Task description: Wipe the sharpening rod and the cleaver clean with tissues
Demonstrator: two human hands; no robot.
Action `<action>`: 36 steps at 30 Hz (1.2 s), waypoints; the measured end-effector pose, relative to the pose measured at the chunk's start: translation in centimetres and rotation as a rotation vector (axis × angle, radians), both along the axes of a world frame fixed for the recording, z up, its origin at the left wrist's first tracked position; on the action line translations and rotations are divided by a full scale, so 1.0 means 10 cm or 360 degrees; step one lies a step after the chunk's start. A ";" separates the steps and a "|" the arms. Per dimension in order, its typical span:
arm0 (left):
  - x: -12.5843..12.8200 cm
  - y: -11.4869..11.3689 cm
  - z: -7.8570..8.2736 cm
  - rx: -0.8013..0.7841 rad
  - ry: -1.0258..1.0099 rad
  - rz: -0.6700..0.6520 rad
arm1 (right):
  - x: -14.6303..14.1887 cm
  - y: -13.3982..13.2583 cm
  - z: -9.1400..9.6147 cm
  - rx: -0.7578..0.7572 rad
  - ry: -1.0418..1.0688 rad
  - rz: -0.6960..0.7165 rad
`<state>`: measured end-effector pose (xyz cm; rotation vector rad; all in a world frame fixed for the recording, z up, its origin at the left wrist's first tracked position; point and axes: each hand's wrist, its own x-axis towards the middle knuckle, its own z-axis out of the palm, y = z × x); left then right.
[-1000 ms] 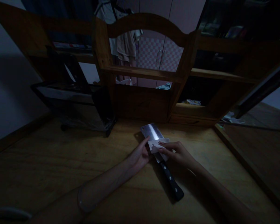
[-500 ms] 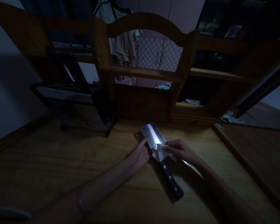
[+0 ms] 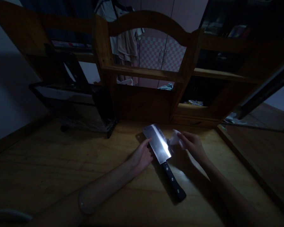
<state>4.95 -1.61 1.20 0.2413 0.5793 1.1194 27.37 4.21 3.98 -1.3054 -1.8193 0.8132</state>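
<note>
A cleaver with a wide shiny blade and a black riveted handle is held just over the wooden tabletop, its handle pointing toward me. My left hand grips the blade by its left edge, thumb on top and fingers beneath. To the right of the blade, my right hand pinches a crumpled white tissue. The tissue is a little blurred beside the blade's right edge; whether it touches the edge I cannot tell.
The wooden tabletop spreads under both arms. At the back left stands a black-framed rack with dark upright parts. A wooden shelf unit lines the back, and a raised wooden edge runs along the right. A pale curved object lies bottom left.
My right hand has moved right and slightly up with the tissue, off the blade's face, which is now uncovered. My left hand and the cleaver have stayed nearly in place.
</note>
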 end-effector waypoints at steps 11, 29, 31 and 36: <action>-0.01 0.03 -0.04 -0.0023 -0.0113 0.0040 | -0.43 -0.35 0.03 -0.0258 0.0154 0.0630; -0.01 0.02 -0.05 -0.0019 -0.0061 0.0014 | -0.16 -0.09 -0.03 -0.0477 0.0036 0.0779; -0.01 0.01 -0.01 -0.0024 -0.0050 0.0006 | -0.11 -0.05 -0.04 -0.0463 -0.0004 0.0754; 0.00 -0.01 0.05 -0.0018 -0.0056 0.0032 | -0.03 0.00 -0.02 -0.0417 -0.0087 0.0672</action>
